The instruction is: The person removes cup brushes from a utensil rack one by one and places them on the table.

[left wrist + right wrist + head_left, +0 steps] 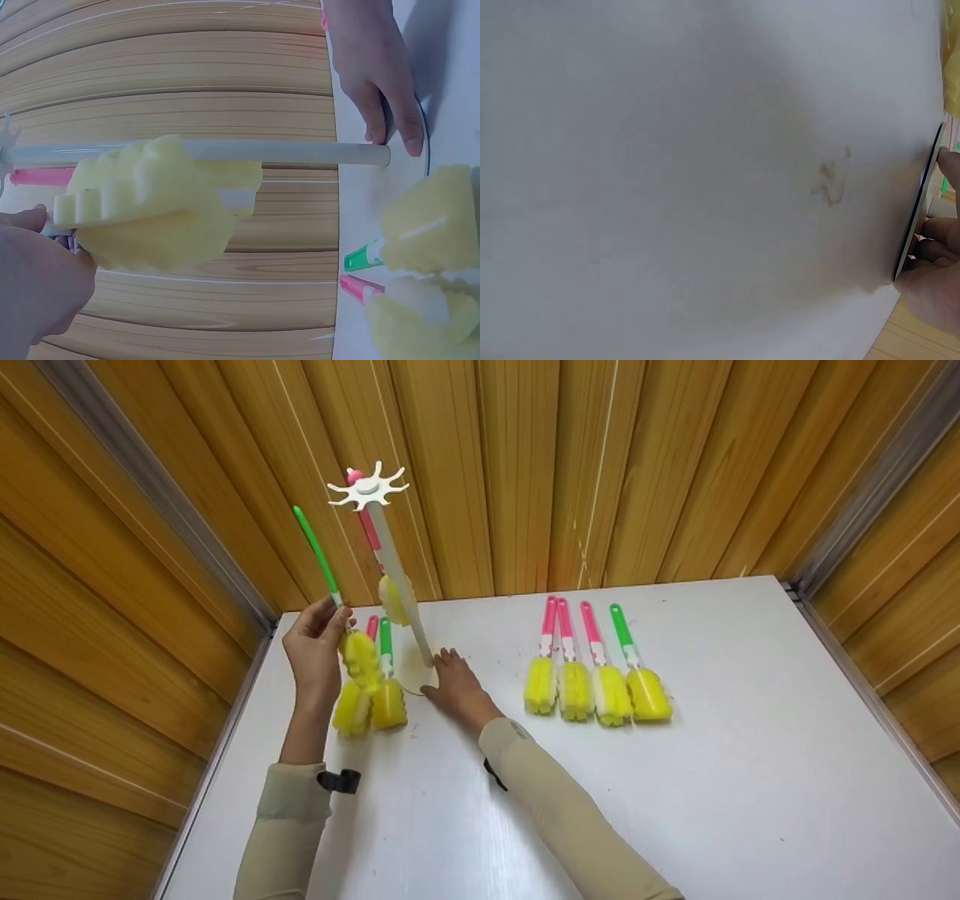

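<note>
In the head view my left hand [313, 641] pinches a sponge brush with a green handle [316, 551] near its neck. The handle points up and its yellow sponge [361, 660] hangs down, left of the stand. The stand has a white pole [401, 592], a hooked top [367, 487] and a thin round base [920, 206]. A pink-handled sponge brush [371, 529] hangs behind the pole. My right hand [457, 690] holds the base by its rim, thumb and fingers spread along it. In the left wrist view the held sponge [157, 210] partly covers the pole.
Two sponge brushes, one pink-handled [352, 709] and one green-handled [388, 701], lie on the white table [720, 795] below my left hand. Several more brushes [575, 690] lie in a row to the right. Wood-look panel walls [517, 472] stand behind and beside the table.
</note>
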A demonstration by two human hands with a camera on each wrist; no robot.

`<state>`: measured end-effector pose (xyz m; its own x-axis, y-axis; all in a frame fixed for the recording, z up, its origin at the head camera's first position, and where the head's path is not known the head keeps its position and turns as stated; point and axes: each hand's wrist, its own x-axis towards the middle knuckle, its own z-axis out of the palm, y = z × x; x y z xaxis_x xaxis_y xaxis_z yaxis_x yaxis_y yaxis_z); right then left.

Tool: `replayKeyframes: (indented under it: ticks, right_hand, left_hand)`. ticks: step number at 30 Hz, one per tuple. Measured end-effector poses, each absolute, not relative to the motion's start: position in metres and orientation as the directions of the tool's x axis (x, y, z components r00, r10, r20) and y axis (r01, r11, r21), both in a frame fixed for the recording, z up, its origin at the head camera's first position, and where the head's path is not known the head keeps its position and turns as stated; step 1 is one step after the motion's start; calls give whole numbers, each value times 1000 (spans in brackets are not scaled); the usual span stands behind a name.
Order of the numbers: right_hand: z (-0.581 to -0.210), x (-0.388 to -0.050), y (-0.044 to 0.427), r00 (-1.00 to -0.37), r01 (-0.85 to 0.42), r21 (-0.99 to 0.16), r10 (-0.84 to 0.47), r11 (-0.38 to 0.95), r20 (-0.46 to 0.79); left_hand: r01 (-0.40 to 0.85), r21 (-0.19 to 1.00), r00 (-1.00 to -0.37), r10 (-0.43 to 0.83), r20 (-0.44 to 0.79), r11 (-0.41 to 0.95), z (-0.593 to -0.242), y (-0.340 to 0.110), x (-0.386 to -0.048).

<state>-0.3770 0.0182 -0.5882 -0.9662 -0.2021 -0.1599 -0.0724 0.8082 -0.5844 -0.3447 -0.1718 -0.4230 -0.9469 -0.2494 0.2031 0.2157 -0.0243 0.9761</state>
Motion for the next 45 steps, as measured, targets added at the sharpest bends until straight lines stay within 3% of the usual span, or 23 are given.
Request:
replayKeyframes:
  ticks: [6, 24, 32, 45]
  right_hand:
    - [-590, -380, 19, -964, -154, -525, -243, 837, -105]
    - [-585, -380, 21, -968, -113, -561, -218, 820, -123]
    - [-586, -380, 21, -966, -141, -548, -235, 825, -104]
    - [-588, -378, 18, -969, -100, -562, -208, 821, -131]
  left_hand:
    - [223, 975, -946, -233, 223, 28, -431, -174, -344]
    - [190, 981, -947, -254, 195, 45, -447, -187, -341]
    - [185, 974, -943, -255, 212, 127, -454, -192, -343]
    - [144, 985, -947, -274, 165, 98, -468, -202, -339]
